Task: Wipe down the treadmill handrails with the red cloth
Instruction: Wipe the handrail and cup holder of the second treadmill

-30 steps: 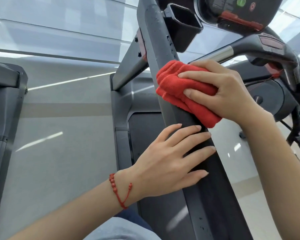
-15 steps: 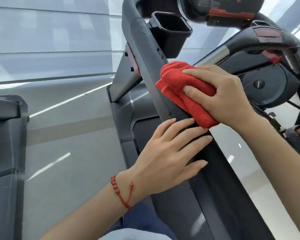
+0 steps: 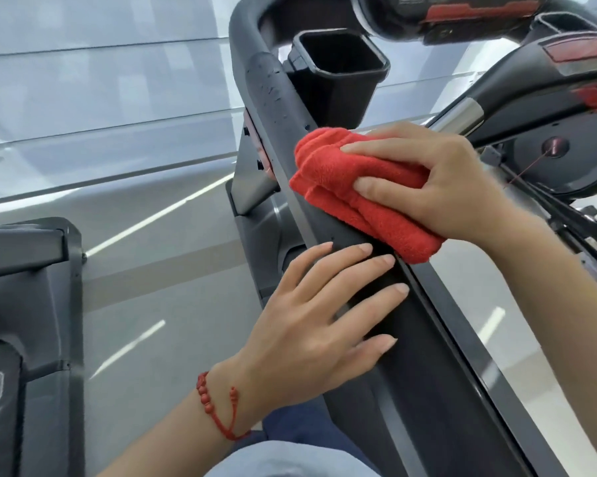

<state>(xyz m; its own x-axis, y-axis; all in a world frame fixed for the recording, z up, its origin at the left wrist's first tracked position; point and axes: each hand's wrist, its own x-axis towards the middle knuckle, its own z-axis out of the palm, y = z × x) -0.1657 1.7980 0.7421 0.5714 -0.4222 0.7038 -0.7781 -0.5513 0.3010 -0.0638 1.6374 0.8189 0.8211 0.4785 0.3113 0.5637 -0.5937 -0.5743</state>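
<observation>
Dark treadmill handrail (image 3: 424,339) runs diag from top centre to lower right of frame. Right hand (image 3: 438,187) grips folded red cloth (image 3: 355,194) against rail, mid-frame. Left hand (image 3: 310,335) lies flat on rail just below cloth, fingers straight, not touching it; red bead bracelet (image 3: 217,407) on wrist. Black cup holder (image 3: 338,70) beside rail, upper centre. Second machine (image 3: 25,339) at left edge.
</observation>
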